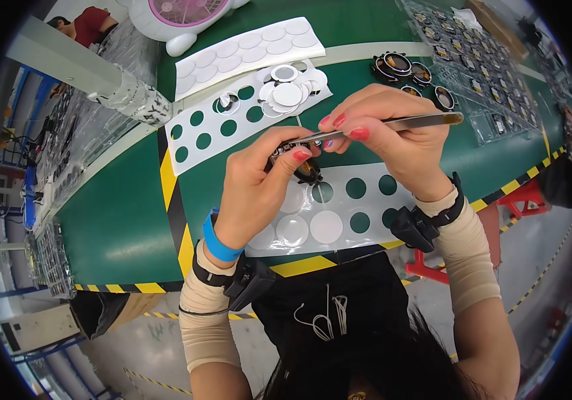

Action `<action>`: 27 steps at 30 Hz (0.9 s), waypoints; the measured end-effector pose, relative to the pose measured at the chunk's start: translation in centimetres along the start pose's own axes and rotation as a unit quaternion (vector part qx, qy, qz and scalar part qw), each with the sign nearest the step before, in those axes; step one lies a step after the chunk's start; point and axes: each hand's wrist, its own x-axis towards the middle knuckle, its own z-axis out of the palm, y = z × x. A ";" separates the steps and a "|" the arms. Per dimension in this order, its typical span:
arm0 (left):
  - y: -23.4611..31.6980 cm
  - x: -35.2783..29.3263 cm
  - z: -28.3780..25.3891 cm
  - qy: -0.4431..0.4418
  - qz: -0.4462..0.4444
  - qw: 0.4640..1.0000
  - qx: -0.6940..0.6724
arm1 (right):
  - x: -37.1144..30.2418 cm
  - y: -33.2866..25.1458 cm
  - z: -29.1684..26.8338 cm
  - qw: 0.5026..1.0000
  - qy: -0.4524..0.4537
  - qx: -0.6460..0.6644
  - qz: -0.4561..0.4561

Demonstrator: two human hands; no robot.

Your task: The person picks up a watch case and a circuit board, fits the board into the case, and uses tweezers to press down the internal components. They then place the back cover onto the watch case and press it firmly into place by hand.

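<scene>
My left hand (251,190) is closed on a small round black device (308,172) with an amber face, held upright above the bench; fingers hide part of it. Between the fingers of my right hand (402,137) lies a pair of metal tweezers (426,121). The tip end of the tweezers reaches the top of the device, beside my left thumb; whether it grips anything is too small to tell. Below both hands lies a sticker sheet (373,202) with round white stickers on its left and green bench showing through round holes on its right.
Behind my hands lies another holed white sheet (216,135), with loose white discs (287,95) piled on it. Farther back is a full sheet of round stickers (249,52) near a white-and-pink fan (179,15). Several amber-faced devices (398,63) sit right, by clear parts trays (476,67).
</scene>
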 end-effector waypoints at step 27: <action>0.6 0.5 -0.4 -0.057 -0.200 0.942 -0.263 | -0.4 1.2 1.6 0.987 0.104 -0.093 0.081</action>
